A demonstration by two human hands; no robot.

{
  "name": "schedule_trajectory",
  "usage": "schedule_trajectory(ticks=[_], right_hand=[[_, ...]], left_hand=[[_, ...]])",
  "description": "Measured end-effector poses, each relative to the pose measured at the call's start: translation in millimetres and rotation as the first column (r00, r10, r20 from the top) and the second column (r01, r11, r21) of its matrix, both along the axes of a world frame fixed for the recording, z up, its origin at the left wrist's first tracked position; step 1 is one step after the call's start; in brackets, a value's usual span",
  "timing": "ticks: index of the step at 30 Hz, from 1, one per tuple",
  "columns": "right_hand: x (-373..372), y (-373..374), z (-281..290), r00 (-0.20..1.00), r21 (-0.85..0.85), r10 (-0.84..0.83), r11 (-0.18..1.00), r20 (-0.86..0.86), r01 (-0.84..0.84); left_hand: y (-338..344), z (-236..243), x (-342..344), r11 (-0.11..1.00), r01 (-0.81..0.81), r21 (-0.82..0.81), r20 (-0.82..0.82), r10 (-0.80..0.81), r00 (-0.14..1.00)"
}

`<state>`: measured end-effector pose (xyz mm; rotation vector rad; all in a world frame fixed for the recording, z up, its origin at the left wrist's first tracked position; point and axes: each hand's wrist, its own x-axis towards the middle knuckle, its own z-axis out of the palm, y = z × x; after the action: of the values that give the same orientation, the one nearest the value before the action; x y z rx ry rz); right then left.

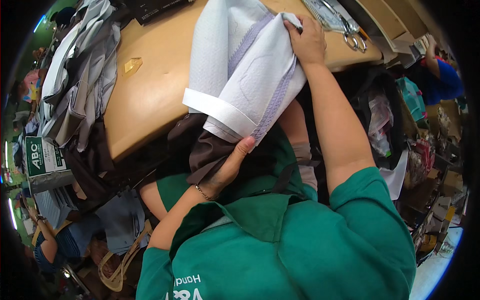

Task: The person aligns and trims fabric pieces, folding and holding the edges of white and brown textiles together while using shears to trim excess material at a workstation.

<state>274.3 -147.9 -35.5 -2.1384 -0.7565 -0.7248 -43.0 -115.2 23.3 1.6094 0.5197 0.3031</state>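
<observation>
You had the white cloth (pixel 260 75) in both hands, raised over the near edge of the tan counter (pixel 150 95), partly above its top and partly over your lap. Your right hand (pixel 307 42) pinched the cloth's upper right corner, thumb against bent fingers, with that forearm reaching nearly straight up from its green sleeve (pixel 362 192). Your left hand (pixel 230 167) gripped the lower edge: the thumb pressed on top near the lower right corner, while its other fingers were hidden below, so how they lay could not be told. A bracelet (pixel 204 193) circled that wrist.

Purple stitching (pixel 275 102) ran along the cloth's seams, and a flat white band (pixel 220 107) crossed its lower part. Dark brown fabric (pixel 212 152) hung just beneath, beside your left hand; whether it was joined to the white cloth could not be told.

On the counter, scissors (pixel 352 37) lay near the far right corner, beyond your right hand, and a small yellowish patch (pixel 132 66) sat toward the left. Grey and white garments (pixel 82 85) were heaped along the left side, above a green-and-white box (pixel 42 156).
</observation>
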Motion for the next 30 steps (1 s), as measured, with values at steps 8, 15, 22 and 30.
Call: schedule_trajectory(ticks=[8, 15, 22, 30], right_hand=[[5.1, 8.3, 31.3, 0.995, 0.181, -0.065, 0.982, 0.071, 0.051], [-175.0, -23.9, 26.9, 0.632, -0.373, 0.763, 0.630, 0.135, -0.681], [-176.3, -27.2, 1.0, 0.716, -0.481, 0.696, 0.645, 0.049, -0.594], [-127.4, -51.2, 3.9, 0.830, -0.545, 0.544, 0.736, 0.122, -0.402]], left_hand=[[91.5, -17.6, 44.4, 0.996, -0.090, -0.010, 0.032, 0.090, 0.995], [59.5, -63.4, 16.3, 0.878, -0.191, 0.439, -0.020, 0.222, 0.975], [54.3, -44.5, 10.3, 0.825, -0.151, 0.545, -0.092, 0.238, 0.967], [64.0, -52.6, 13.4, 0.879, -0.253, 0.405, 0.051, 0.254, 0.966]])
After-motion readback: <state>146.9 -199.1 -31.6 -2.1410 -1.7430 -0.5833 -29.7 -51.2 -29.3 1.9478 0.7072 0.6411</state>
